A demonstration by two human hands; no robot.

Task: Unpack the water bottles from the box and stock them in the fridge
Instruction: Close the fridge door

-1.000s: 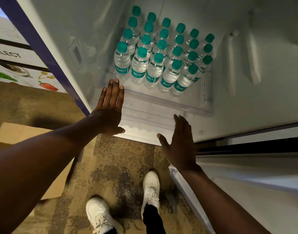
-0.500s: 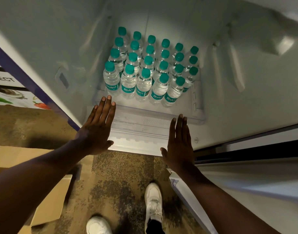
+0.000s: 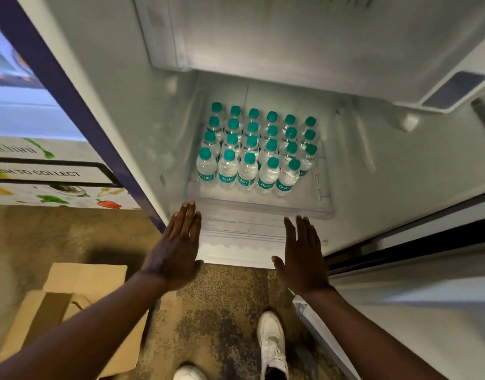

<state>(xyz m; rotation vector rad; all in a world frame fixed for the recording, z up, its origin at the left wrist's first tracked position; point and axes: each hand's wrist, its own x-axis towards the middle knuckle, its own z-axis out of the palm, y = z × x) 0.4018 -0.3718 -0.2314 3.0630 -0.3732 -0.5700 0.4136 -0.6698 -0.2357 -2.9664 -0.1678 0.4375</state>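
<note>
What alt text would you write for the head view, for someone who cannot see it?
Seen from above, a person's left hand and right hand stretch out flat and empty toward an open fridge, where rows of green-capped water bottles stand upright on a low clear shelf. A cardboard box lies on the carpet to the left.

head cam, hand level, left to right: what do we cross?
cardboard box → left hand → right hand → fridge door
</note>
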